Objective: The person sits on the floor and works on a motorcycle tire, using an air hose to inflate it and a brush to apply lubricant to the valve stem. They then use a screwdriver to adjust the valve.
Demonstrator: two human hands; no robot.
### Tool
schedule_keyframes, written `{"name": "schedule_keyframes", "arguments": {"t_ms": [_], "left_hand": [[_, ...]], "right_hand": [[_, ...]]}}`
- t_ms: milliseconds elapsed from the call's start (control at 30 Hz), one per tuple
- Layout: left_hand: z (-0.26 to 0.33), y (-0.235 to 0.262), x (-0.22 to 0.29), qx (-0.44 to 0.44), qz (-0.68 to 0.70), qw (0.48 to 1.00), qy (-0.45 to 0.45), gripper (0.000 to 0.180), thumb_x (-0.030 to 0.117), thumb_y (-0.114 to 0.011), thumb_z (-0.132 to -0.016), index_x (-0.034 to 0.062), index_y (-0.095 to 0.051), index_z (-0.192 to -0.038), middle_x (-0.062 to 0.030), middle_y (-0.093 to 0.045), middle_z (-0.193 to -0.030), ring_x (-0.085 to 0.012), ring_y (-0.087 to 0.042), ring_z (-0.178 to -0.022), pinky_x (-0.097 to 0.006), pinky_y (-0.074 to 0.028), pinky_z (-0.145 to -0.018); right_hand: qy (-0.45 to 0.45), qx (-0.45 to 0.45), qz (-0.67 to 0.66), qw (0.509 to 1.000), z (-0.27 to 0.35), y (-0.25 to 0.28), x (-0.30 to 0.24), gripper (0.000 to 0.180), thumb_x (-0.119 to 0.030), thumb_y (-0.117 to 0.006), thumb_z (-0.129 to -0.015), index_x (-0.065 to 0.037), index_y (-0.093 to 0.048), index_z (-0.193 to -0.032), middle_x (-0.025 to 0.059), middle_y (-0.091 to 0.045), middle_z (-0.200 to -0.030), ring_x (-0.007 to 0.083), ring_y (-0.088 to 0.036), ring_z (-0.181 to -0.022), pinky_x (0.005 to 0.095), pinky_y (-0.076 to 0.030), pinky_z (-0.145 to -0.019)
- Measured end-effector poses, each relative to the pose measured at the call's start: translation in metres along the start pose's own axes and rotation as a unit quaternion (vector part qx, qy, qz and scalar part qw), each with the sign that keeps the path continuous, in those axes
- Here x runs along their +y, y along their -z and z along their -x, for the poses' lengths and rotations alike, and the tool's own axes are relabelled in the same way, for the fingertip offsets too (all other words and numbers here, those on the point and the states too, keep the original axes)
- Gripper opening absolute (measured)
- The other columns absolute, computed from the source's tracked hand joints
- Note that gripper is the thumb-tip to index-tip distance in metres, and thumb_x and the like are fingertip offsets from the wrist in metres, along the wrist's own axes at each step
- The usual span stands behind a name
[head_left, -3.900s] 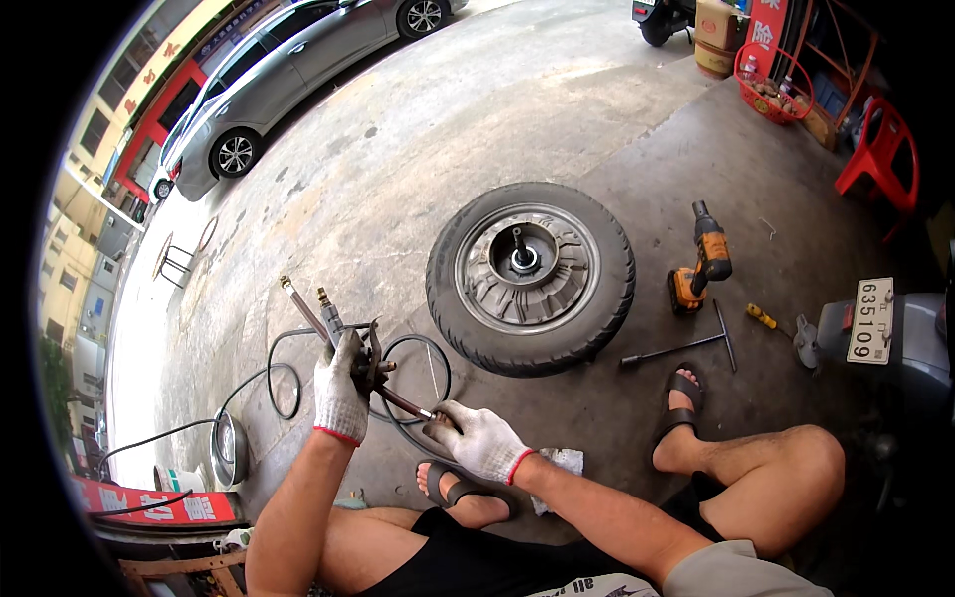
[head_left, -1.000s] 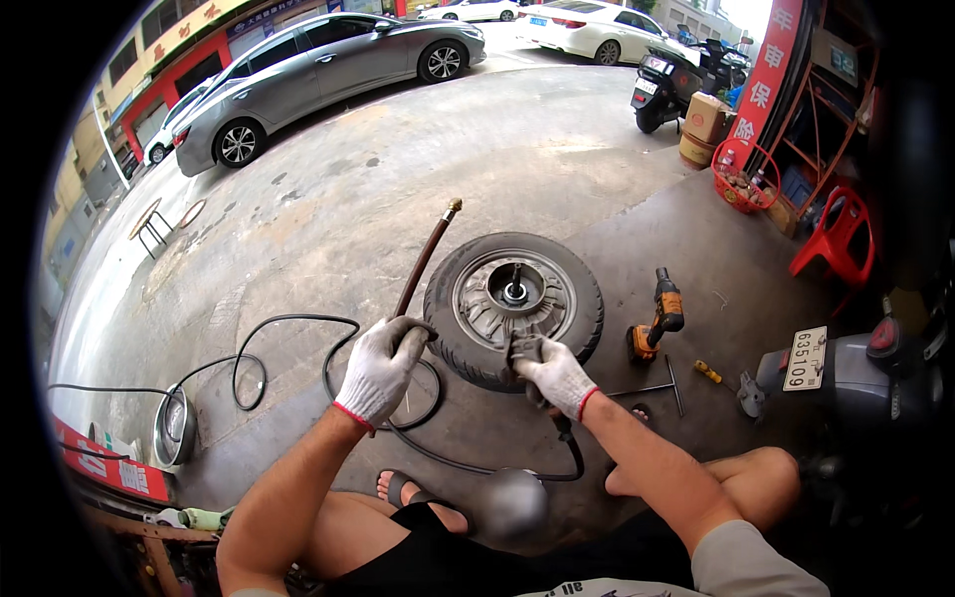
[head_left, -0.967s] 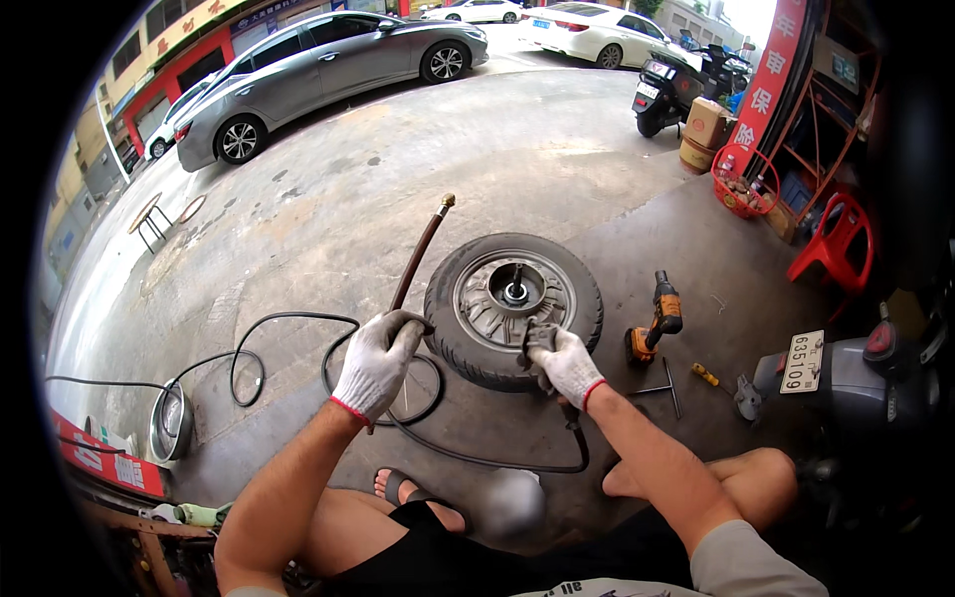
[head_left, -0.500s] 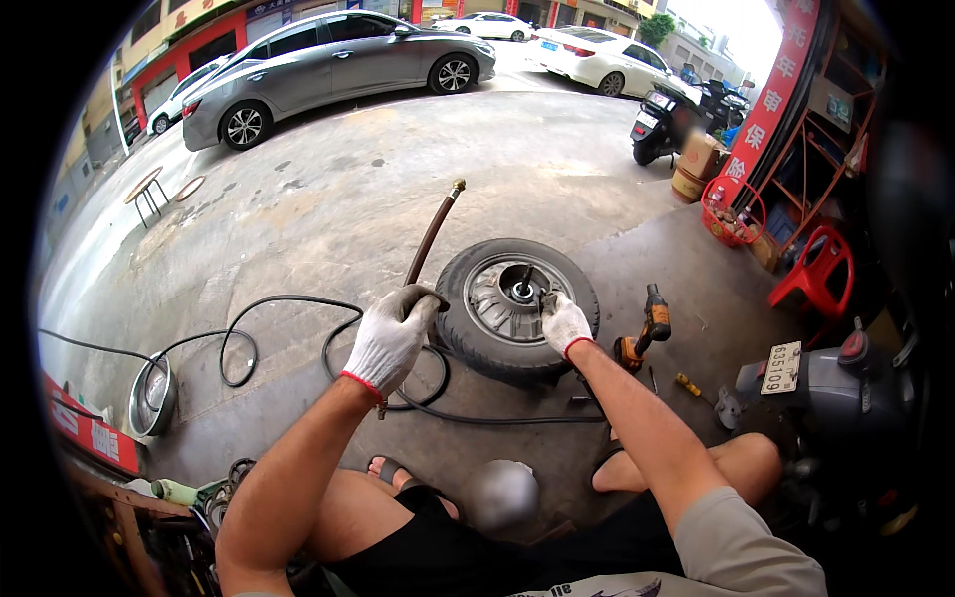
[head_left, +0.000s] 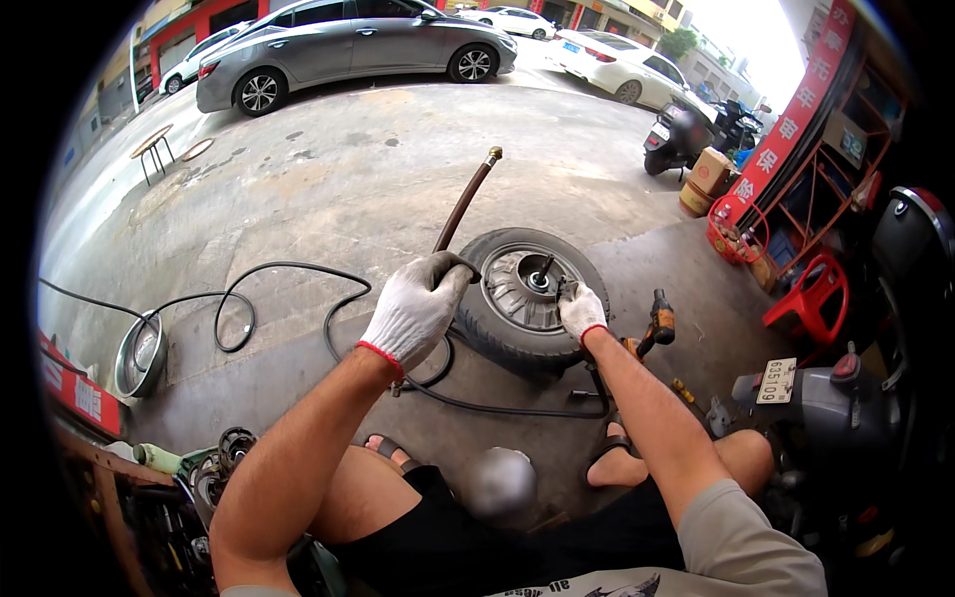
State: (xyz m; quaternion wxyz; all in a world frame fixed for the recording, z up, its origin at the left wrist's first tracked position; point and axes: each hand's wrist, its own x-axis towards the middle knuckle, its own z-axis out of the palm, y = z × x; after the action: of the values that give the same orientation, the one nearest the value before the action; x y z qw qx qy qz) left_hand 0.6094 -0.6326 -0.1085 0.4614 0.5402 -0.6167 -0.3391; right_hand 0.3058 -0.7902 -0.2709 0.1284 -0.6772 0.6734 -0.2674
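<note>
My left hand (head_left: 416, 308), in a white glove with grey palm, is closed round a stiff brown hose (head_left: 464, 209). A brass fitting (head_left: 494, 153) caps the hose's raised upper end; its lower end shows below my wrist. Just right of that hand, a wheel with a black tyre (head_left: 485, 336) and a grey metal hub (head_left: 512, 289) leans tilted, its axle sticking up. My gloved right hand (head_left: 583, 310) is at the right side of the hub, fingers pinched together by a small dark piece. What they hold is too small to make out.
A long black hose (head_left: 497, 409) loops over the floor to a metal basin (head_left: 127, 360) at left. A cordless power tool (head_left: 662, 320) stands right of the wheel, near a yellow-handled tool (head_left: 682, 390). A red stool (head_left: 811, 303) and a scooter (head_left: 826, 398) are at right.
My left hand has come closer to the wheel, bringing the brown hose along. The right hand stays at the hub. The whole view has shifted slightly.
</note>
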Motion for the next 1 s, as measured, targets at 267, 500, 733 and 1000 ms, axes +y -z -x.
{"name": "schedule_keyframes", "arguments": {"t_ms": [267,500,733,1000], "left_hand": [[0.003,0.006,0.002,-0.006,-0.018,0.998,0.052,0.034,0.023,-0.054,-0.099,-0.0058,-0.069,-0.109,-0.0119,-0.072,-0.096,-0.0156,-0.062,-0.088,-0.031,-0.049,-0.083],[0.0,0.002,0.004,-0.001,-0.01,0.999,0.035,0.033,0.023,-0.054,-0.097,-0.0044,-0.071,-0.104,-0.012,-0.071,-0.092,-0.0152,-0.061,-0.083,-0.03,-0.049,-0.078],[-0.007,-0.004,0.0,-0.008,-0.025,0.999,0.047,0.032,0.022,-0.054,-0.097,-0.0036,-0.071,-0.104,-0.0103,-0.07,-0.09,-0.014,-0.059,-0.08,-0.03,-0.048,-0.076],[-0.012,-0.011,-0.007,-0.012,-0.005,0.999,0.034,0.029,0.022,-0.055,-0.097,-0.0012,-0.072,-0.102,-0.0016,-0.059,-0.077,-0.0095,-0.049,-0.07,-0.028,-0.043,-0.064]], "right_hand": [[-0.007,0.004,0.016,1.0,-0.008,-0.001,0.005,0.038,-0.024,-0.063,-0.088,0.0,-0.063,-0.117,0.0309,-0.068,-0.107,0.0451,-0.065,-0.106,0.0499,-0.052,-0.092],[0.02,0.018,-0.02,0.999,-0.016,-0.02,0.012,0.04,-0.024,-0.064,-0.088,0.0,-0.062,-0.119,0.0298,-0.069,-0.107,0.0452,-0.065,-0.105,0.0504,-0.052,-0.09],[0.043,0.009,-0.064,0.997,-0.019,-0.034,0.018,0.044,-0.023,-0.065,-0.088,0.001,-0.06,-0.124,0.0289,-0.069,-0.107,0.0453,-0.066,-0.105,0.0501,-0.052,-0.091],[-0.037,0.106,-0.119,0.987,-0.032,-0.022,0.036,0.036,-0.022,-0.066,-0.088,0.001,-0.061,-0.116,0.0288,-0.069,-0.106,0.0426,-0.066,-0.105,0.0468,-0.053,-0.09]]}}
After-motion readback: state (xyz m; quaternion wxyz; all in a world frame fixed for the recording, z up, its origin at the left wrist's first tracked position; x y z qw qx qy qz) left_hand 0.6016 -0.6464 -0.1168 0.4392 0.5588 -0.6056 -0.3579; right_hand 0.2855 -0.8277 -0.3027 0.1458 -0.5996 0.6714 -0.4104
